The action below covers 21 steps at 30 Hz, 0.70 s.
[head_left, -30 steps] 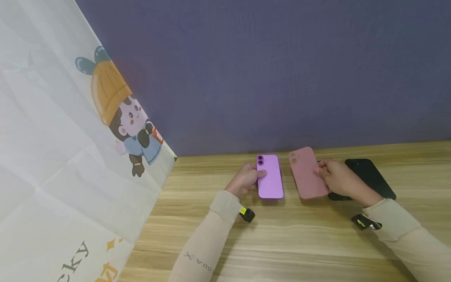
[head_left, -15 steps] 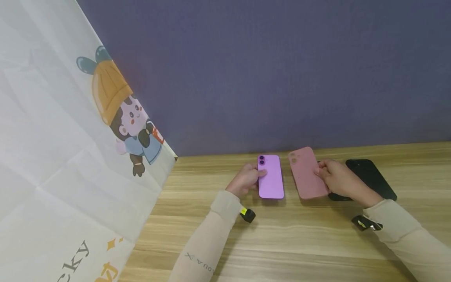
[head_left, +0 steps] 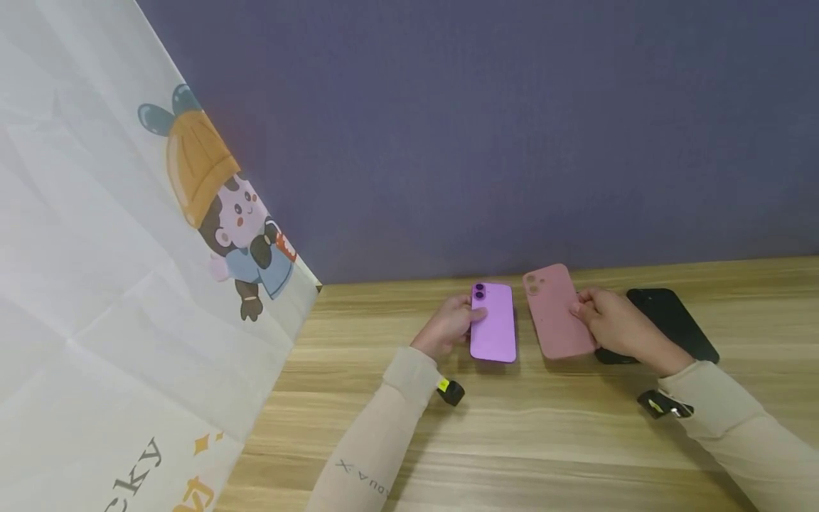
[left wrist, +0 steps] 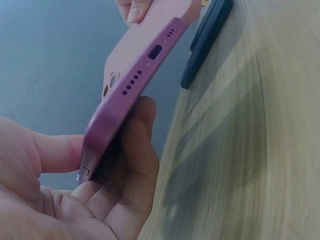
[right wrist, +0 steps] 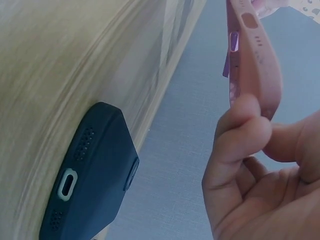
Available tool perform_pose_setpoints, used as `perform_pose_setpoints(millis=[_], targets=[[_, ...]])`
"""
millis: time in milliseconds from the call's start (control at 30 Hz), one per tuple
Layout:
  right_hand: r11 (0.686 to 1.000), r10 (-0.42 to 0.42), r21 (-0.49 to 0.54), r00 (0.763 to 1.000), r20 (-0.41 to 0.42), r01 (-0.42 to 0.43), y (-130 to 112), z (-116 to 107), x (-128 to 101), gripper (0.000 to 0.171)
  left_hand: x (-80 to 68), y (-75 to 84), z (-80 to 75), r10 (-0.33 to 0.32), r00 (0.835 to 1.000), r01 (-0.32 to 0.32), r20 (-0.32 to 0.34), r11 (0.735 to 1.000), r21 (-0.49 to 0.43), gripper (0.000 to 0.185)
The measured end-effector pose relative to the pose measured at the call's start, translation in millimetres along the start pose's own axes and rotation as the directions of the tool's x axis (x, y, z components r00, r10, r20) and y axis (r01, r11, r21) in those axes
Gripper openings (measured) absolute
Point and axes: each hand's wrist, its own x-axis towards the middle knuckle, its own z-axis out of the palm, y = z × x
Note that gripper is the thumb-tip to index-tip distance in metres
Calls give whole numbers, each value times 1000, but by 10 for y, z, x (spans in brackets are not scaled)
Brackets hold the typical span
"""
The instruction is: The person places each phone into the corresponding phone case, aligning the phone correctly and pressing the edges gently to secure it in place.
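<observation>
My left hand (head_left: 448, 323) grips a purple phone (head_left: 495, 334) by its left edge, thumb on the back and fingers underneath. In the left wrist view, the phone's bottom edge (left wrist: 145, 67) shows its port and speaker holes. My right hand (head_left: 611, 321) pinches a pink phone case (head_left: 557, 316) by its right edge, with its camera cutout at the upper left. The right wrist view shows the case's hollow inner side and port cutout, thumb and curled fingers on its rim. Phone and case are held side by side, a small gap between them in the head view.
A black phone in a case (head_left: 675, 323) lies on the wooden table (head_left: 512, 441) right of my right hand. Another dark flat thing (head_left: 616, 357) shows partly beneath that hand. A blue-grey panel (head_left: 486, 142) rises behind, and a white printed sheet (head_left: 128, 284) stands at the left.
My left hand has shifted slightly to the right with the purple phone. The pink case has risen a little in the right hand. The black phone stays put.
</observation>
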Motion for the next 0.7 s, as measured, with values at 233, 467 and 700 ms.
perform_pose_setpoints(millis=[233,467,700], targets=[[1000,-2,-3,1000,0,2,4,1,-5,37,-20,6,4,1,1000,-1,0,1000,-5,32],[1000,1,6,1000,3,-2,19,-3,8,38,-13,13,3,-6,1000,5,-13,1000,-12,26],[1000,4,20,1000,6,-4,21,13,21,38,2,6,12,-14,1000,14,-22,1000,-22,24]])
